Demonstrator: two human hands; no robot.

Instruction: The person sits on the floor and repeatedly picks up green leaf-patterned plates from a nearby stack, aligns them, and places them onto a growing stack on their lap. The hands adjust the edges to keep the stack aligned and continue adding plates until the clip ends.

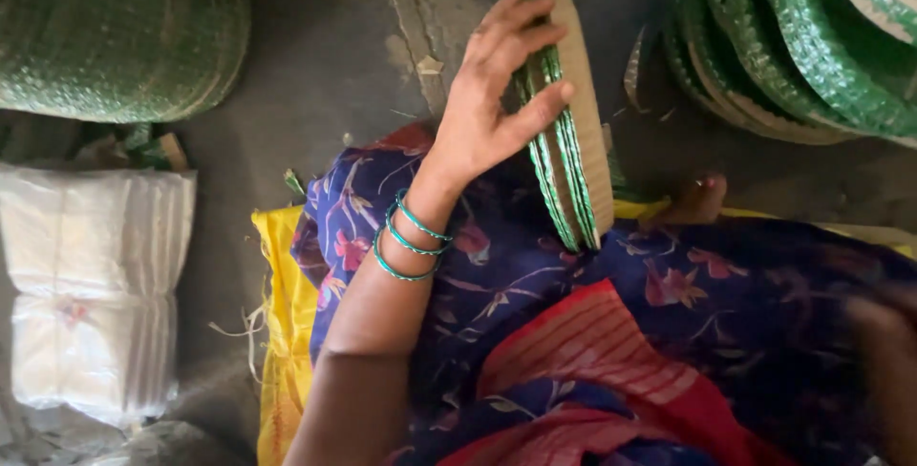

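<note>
My left hand (497, 94) grips a small stack of round paper plates (578, 170) with green rims and brown cardboard backs. The stack stands on edge on my lap, which is covered in blue flowered cloth (745, 304). My fingers wrap over its top and left face. Green bangles (411, 237) circle that wrist. My right hand (884, 361) is only a blurred shape at the right edge, and its fingers are not clear.
A tall pile of green plates (115, 27) lies at the top left, and more fanned green plates (793, 46) at the top right. White bundled packets (86, 285) sit on the floor at the left. A bare foot (697, 201) and yellow cloth (277, 332) border my lap.
</note>
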